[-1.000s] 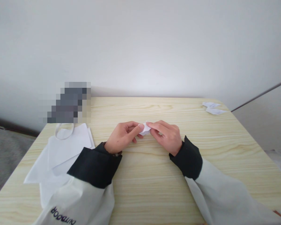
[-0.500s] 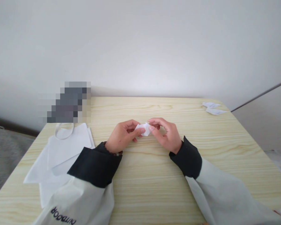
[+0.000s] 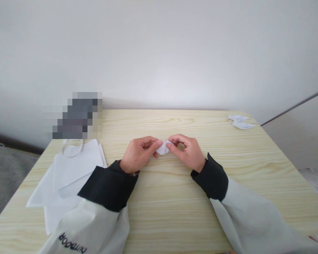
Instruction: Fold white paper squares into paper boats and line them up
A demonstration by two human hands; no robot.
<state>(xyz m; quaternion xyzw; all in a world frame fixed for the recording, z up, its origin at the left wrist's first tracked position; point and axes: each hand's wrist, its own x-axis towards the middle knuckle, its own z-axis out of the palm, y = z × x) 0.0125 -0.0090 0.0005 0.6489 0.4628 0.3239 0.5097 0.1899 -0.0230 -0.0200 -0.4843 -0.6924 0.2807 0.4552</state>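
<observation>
A small folded piece of white paper [image 3: 163,148] is held between my two hands above the middle of the table. My left hand [image 3: 140,151] pinches its left end, with the thumb on top and the fingers curled behind. At the paper's right end, my right hand [image 3: 186,150] grips it between thumb and index finger. Parts of the paper are covered by the fingertips, so its full shape cannot be made out.
White paper sheets [image 3: 76,164] lie overlapping at the left, with a white loop [image 3: 72,155] on them. Behind is a dark pixelated object [image 3: 76,114]. Two folded white paper pieces [image 3: 242,125] rest at the table's [image 3: 175,208] far right corner, near the wall [image 3: 161,53].
My left thumb has shifted along the paper toward its upper edge. The right thumb now presses over the paper's right end, and the paper's outline has changed slightly.
</observation>
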